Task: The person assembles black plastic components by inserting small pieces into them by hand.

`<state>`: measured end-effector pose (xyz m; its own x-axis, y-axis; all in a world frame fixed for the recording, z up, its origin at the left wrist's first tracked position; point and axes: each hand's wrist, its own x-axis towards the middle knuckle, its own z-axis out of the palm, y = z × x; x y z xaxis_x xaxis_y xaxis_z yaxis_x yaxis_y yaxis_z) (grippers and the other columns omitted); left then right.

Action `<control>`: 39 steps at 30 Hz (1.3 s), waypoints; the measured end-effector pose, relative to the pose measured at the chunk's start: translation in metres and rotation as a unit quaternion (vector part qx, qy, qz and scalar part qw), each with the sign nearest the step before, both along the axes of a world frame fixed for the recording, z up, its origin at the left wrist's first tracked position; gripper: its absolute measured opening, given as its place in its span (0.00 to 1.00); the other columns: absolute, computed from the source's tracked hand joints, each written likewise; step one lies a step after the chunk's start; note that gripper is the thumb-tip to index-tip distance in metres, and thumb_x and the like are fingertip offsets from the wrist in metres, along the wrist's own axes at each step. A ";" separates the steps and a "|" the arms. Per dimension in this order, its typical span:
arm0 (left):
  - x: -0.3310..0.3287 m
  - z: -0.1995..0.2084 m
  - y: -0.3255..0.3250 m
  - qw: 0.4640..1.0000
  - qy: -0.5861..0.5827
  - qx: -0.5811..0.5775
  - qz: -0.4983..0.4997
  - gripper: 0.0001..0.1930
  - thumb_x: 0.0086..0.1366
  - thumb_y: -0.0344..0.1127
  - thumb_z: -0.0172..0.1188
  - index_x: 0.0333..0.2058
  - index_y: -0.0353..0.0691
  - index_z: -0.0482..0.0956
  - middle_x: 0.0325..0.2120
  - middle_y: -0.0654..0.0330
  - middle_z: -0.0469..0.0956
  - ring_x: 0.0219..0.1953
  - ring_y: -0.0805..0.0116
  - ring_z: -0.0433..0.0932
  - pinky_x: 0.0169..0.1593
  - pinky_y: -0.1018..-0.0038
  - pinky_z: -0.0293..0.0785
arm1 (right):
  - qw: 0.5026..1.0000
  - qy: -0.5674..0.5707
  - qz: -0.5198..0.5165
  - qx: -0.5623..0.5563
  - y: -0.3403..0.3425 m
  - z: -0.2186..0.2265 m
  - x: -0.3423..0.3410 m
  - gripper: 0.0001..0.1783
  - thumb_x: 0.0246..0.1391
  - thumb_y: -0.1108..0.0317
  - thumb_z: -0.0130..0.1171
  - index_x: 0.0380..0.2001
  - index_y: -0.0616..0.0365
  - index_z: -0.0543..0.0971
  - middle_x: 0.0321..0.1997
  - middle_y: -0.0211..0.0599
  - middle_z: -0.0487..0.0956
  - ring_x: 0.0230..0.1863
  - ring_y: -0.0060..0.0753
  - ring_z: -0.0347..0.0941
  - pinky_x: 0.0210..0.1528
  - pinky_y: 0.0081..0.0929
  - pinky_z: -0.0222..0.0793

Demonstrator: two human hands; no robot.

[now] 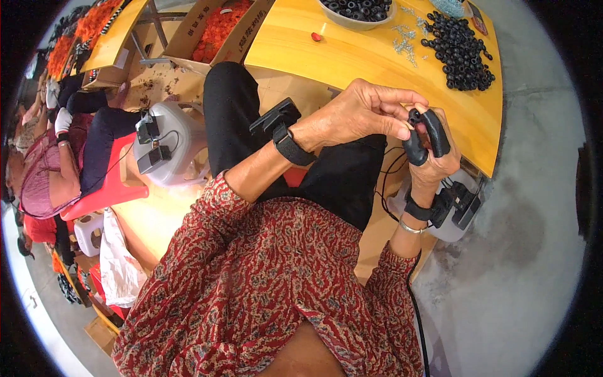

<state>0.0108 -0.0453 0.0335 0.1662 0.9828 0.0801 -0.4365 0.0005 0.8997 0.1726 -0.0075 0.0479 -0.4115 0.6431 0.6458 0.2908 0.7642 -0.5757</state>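
My left hand [358,114] is raised in front of the yellow table's near edge, its thumb and fingers closed in a pinch at a small black ring-like piece [414,116]. Facing it, my right hand [441,162] has its fingers curled in on the same piece. Smooth black curved covers [434,132] show on that hand, looking like finger sleeves over its thumb and a finger. Fingers hide part of the small piece, and its exact shape is hard to make out. Both wrists wear black straps with devices.
On the yellow table [295,47] lie a pile of black ring-like pieces [461,53], scattered small clear pieces [405,44] and a red bit [316,37]. A bowl [361,24] holds more black pieces. Left are a carton [210,38] of orange-red material and a seated co-worker [53,163].
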 end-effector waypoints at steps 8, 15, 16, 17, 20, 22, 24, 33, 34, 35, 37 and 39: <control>0.002 0.007 -0.004 0.999 0.005 0.011 -0.039 0.24 0.55 0.26 0.64 0.52 0.38 0.73 0.35 0.62 0.80 0.39 0.80 0.76 0.47 0.79 0.73 | 0.999 0.052 0.011 -0.009 -0.004 -0.001 0.002 0.14 0.40 0.74 0.66 0.34 0.65 0.77 0.27 0.37 0.73 0.26 0.31 0.71 0.28 0.23 0.67; 0.008 0.012 -0.013 0.999 -0.018 0.000 -0.028 0.23 0.55 0.25 0.63 0.51 0.37 0.73 0.38 0.60 0.80 0.41 0.78 0.77 0.48 0.78 0.73 | 0.998 0.055 0.022 -0.008 -0.010 0.004 0.007 0.15 0.39 0.77 0.66 0.34 0.66 0.78 0.28 0.39 0.74 0.27 0.33 0.71 0.28 0.22 0.67; 0.008 0.011 -0.014 0.999 -0.018 -0.001 -0.027 0.23 0.55 0.25 0.63 0.51 0.37 0.73 0.38 0.60 0.80 0.41 0.78 0.77 0.48 0.78 0.73 | 0.998 0.049 0.027 -0.004 -0.010 0.005 0.006 0.15 0.38 0.77 0.66 0.34 0.66 0.78 0.28 0.40 0.75 0.27 0.34 0.72 0.28 0.22 0.67; 0.008 0.008 -0.014 0.999 -0.026 0.002 -0.024 0.23 0.55 0.25 0.63 0.52 0.37 0.73 0.38 0.59 0.80 0.41 0.77 0.77 0.49 0.78 0.73 | 0.999 0.043 0.033 0.000 -0.010 0.006 0.006 0.16 0.38 0.78 0.66 0.35 0.67 0.77 0.28 0.40 0.75 0.26 0.34 0.72 0.28 0.23 0.67; 0.009 0.007 -0.015 1.000 -0.024 0.009 -0.016 0.24 0.55 0.24 0.62 0.53 0.36 0.72 0.38 0.58 0.80 0.42 0.76 0.77 0.49 0.78 0.73 | 0.999 0.025 0.030 -0.003 -0.012 0.007 0.007 0.16 0.39 0.78 0.65 0.36 0.67 0.77 0.29 0.42 0.76 0.26 0.35 0.72 0.28 0.23 0.68; 0.010 0.006 -0.016 1.000 -0.012 0.014 -0.014 0.24 0.56 0.24 0.62 0.53 0.36 0.71 0.38 0.58 0.80 0.42 0.76 0.78 0.49 0.78 0.73 | 0.999 0.019 0.027 0.006 -0.012 0.008 0.008 0.16 0.39 0.78 0.65 0.36 0.68 0.77 0.29 0.41 0.75 0.26 0.35 0.72 0.28 0.23 0.68; 0.011 0.006 -0.017 0.999 -0.027 0.019 -0.013 0.24 0.56 0.23 0.61 0.54 0.36 0.71 0.38 0.57 0.80 0.42 0.75 0.77 0.49 0.78 0.73 | 0.999 0.014 0.025 0.016 -0.012 0.008 0.009 0.16 0.39 0.78 0.65 0.36 0.68 0.77 0.29 0.41 0.75 0.26 0.35 0.72 0.27 0.23 0.67; 0.001 0.009 -0.011 0.987 -0.137 -0.058 -0.069 0.19 0.63 0.34 0.56 0.52 0.36 0.73 0.41 0.60 0.78 0.44 0.73 0.77 0.48 0.76 0.75 | 0.999 0.030 0.033 -0.021 -0.009 0.006 0.006 0.17 0.38 0.77 0.68 0.36 0.66 0.78 0.29 0.39 0.75 0.26 0.32 0.71 0.28 0.21 0.67; -0.002 0.009 -0.010 0.987 -0.136 -0.059 -0.068 0.19 0.63 0.34 0.56 0.52 0.36 0.73 0.41 0.60 0.78 0.44 0.73 0.77 0.48 0.76 0.75 | 0.998 0.042 0.034 -0.026 -0.009 0.004 0.005 0.18 0.37 0.77 0.69 0.36 0.66 0.78 0.30 0.39 0.75 0.27 0.31 0.71 0.28 0.20 0.67; -0.004 0.009 -0.008 0.986 -0.133 -0.075 -0.072 0.17 0.63 0.33 0.56 0.50 0.36 0.74 0.40 0.60 0.78 0.42 0.73 0.78 0.46 0.77 0.76 | 0.997 0.054 0.035 -0.031 -0.008 0.002 0.005 0.18 0.37 0.77 0.69 0.36 0.66 0.79 0.30 0.38 0.75 0.28 0.30 0.71 0.29 0.20 0.67; -0.008 0.011 -0.006 0.985 -0.129 -0.091 -0.073 0.16 0.63 0.32 0.56 0.49 0.35 0.75 0.39 0.60 0.79 0.41 0.74 0.78 0.45 0.77 0.77 | 0.997 0.058 0.045 -0.032 -0.006 -0.002 0.003 0.19 0.37 0.78 0.70 0.37 0.66 0.79 0.32 0.37 0.76 0.27 0.25 0.70 0.27 0.17 0.64; -0.010 0.013 -0.006 0.994 -0.043 -0.088 -0.050 0.14 0.62 0.30 0.57 0.47 0.34 0.77 0.37 0.59 0.80 0.39 0.73 0.79 0.44 0.77 0.78 | 0.996 0.062 0.055 -0.032 -0.005 -0.003 0.002 0.19 0.36 0.78 0.70 0.37 0.65 0.79 0.34 0.35 0.76 0.27 0.21 0.68 0.25 0.14 0.62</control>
<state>0.0009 -0.0511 0.0467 0.2645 0.9616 -0.0737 -0.5012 0.2023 0.8414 0.1748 -0.0130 0.0447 -0.4008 0.6406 0.6549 0.1310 0.7476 -0.6511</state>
